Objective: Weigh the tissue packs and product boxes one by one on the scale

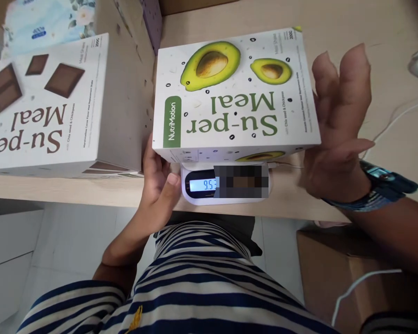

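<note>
A white box printed with avocados [226, 106], lettered "Su-per Meal" upside down to me, sits on a white digital scale [230, 200]. The lit display [202, 185] shows digits that look like 9.5 and more; a pixelated patch covers part of it. My right hand [339, 106] is open at the box's right side, fingers raised and spread. Beside the box's near left corner is my left hand [160, 190], its thumb apart from the fingers and near the scale's edge. Some left fingertips are hidden behind the box; whether they touch it I cannot tell.
To the left stands a similar white box with chocolate pieces [42, 106], with a floral tissue pack [48, 23] behind it. A white cable [393, 120] runs across the wooden table [337, 28] on the right. Below the table edge is a brown carton [327, 260].
</note>
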`<state>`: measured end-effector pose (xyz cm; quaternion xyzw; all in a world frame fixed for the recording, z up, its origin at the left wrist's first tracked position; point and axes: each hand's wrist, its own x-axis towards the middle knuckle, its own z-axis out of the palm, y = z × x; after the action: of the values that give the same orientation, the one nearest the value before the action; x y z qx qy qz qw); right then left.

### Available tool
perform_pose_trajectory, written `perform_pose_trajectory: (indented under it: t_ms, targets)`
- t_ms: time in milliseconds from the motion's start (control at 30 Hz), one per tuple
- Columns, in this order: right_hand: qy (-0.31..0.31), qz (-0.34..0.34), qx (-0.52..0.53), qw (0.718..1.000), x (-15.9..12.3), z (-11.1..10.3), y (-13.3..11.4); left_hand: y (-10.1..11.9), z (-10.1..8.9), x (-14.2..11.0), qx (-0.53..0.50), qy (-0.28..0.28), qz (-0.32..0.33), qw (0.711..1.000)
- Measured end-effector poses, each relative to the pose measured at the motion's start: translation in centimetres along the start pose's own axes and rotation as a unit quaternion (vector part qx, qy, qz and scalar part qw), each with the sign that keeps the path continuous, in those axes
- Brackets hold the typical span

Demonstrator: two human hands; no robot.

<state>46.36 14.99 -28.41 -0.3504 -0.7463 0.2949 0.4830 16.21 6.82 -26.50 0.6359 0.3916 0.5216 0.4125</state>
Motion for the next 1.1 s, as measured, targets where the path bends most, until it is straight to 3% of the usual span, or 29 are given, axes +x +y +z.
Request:
perform_pose_trajectory:
  t_ms: [100, 467, 867, 933, 1000, 1100]
  targets:
    - [0.017, -0.061, 0.07, 0.996, 0.4, 0.0, 0.1, -0.1, -0.1, -0.1, 0.006, -0.001, -0.007, 1.0]
    - [0.011, -0.064, 0.077, 0.995, 0.5, 0.0, 0.5, 0.1, 0.2, 0.0, -0.007, -0.006, -0.008, 1.0]
    - [0.001, 0.022, 0.064, 0.998, 0.0, -0.2, -0.1, 0.3, 0.3, -0.2, 0.025, 0.006, -0.035, 0.999]
    - [-0.026, 0.046, 0.074, 0.996, 0.1, -0.2, -0.3, 1.0, 0.4, -0.1, 0.03, -0.015, -0.032, 0.999]
    - [-0.043, 0.026, 0.045, 0.998, 0.5, -0.8, -0.7, 2.2, 1.0, 0.4, 0.052, -0.041, -0.022, 0.998]
    - [0.011, -0.015, -0.036, 0.999, 1.0, -3.4, -1.2, 4.4, 2.7, 1.9, 0.13, -0.08, 0.015, 0.988]
